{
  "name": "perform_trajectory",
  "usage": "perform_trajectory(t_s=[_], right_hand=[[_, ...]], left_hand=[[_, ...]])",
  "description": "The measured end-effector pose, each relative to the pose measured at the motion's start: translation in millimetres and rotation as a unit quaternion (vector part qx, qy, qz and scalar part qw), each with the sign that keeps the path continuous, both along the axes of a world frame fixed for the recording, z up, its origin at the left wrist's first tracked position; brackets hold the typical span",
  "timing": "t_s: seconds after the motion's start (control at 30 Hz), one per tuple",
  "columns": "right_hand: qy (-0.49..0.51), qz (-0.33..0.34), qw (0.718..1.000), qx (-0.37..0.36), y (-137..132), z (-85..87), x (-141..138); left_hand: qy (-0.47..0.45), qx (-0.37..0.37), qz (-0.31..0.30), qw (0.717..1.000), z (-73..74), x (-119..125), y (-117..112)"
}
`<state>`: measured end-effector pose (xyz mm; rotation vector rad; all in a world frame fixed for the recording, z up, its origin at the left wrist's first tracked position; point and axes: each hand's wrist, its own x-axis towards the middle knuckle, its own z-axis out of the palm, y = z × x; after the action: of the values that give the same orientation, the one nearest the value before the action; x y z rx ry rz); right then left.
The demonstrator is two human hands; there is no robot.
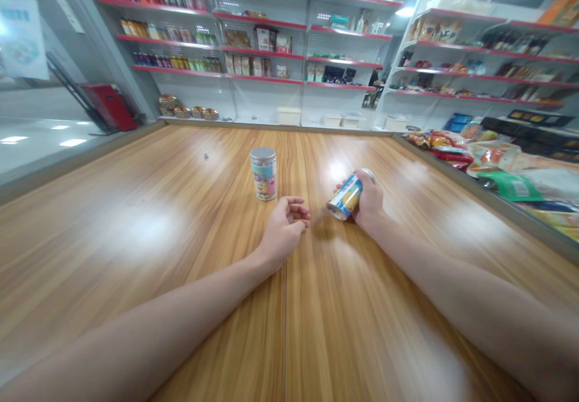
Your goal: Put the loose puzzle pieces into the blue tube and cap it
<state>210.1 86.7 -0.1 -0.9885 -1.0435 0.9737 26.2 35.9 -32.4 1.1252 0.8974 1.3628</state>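
My right hand is wrapped round a blue and yellow can. The can is tilted, its lower end pointing left and toward me, just over the table. To the left of it my left hand rests low at the table with nothing in it, its fingers loosely bent and apart. Just beyond that hand stands a tin with a silver lid, upright, with a light blue, pink and yellow cartoon print. The left hand is near this tin, and whether they touch I cannot tell.
The wooden table has a raised dark rim. A tiny grey object lies on its far left part. Packaged snacks are piled beyond the right rim. Stocked shelves line the back, and a person is far behind.
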Motion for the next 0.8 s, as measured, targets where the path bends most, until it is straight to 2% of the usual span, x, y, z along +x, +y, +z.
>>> perform_trajectory(t_s=[0.1,0.17,0.23,0.27,0.37,0.4,0.43,0.5,0.53,0.57,0.6,0.63,0.67,0.7,0.73,0.77,0.8], right_hand=[[0.054,0.089,0.991,-0.09,-18,-1.8,-13],[0.072,0.175,0.975,-0.115,-30,-4.2,-29],[0.082,0.227,0.963,-0.123,-35,-4.1,-41],[0.092,0.231,0.96,-0.129,-35,-3.1,-43],[0.119,0.163,0.971,-0.131,-37,1.2,-38],[0.127,0.187,0.965,-0.132,-41,2.2,-36],[0.125,0.242,0.952,-0.137,-45,2.7,-34],[0.067,0.431,0.887,-0.149,-52,3.0,-31],[0.054,0.456,0.881,-0.117,-51,2.8,-31],[0.046,0.43,0.899,-0.076,-47,2.2,-29],[0.043,0.342,0.938,-0.029,-40,1.1,-26],[0.044,0.191,0.98,0.046,-30,-0.8,-22],[0.022,0.057,0.991,0.116,-20,-3.3,-17],[-0.018,-0.021,0.986,0.165,-9,-6.5,-11],[-0.064,-0.044,0.978,0.193,0,-10.2,-6],[-0.101,-0.041,0.972,0.209,6,-14.1,-1],[-0.132,-0.019,0.969,0.21,10,-18.1,3]], left_hand=[[-0.012,-0.008,0.001,1.0,1.2,1,0],[-0.018,-0.01,0.007,1.0,1.6,0,1],[-0.024,-0.007,0.02,0.999,1.6,-1,3],[-0.027,-0.004,0.028,0.999,1.5,-2,4],[-0.028,0.004,0.048,0.998,0.4,-5,7],[-0.024,0.006,0.05,0.998,-0.2,-5,8],[-0.019,0.009,0.051,0.998,-1.0,-6,8],[-0.004,0.018,0.054,0.998,-2.7,-6,8],[0.004,0.024,0.061,0.998,-3.2,-6,7],[0.013,0.03,0.071,0.997,-3.2,-7,7],[0.019,0.035,0.084,0.996,-2.6,-9,7],[0.031,0.046,0.106,0.993,-1.2,-11,8],[0.051,0.067,0.144,0.986,0.9,-15,10],[0.077,0.092,0.19,0.974,3.4,-21,13],[0.123,0.136,0.256,0.949,5.9,-28,19],[0.172,0.177,0.329,0.911,7.9,-36,26],[0.211,0.199,0.378,0.879,8.9,-45,35]])
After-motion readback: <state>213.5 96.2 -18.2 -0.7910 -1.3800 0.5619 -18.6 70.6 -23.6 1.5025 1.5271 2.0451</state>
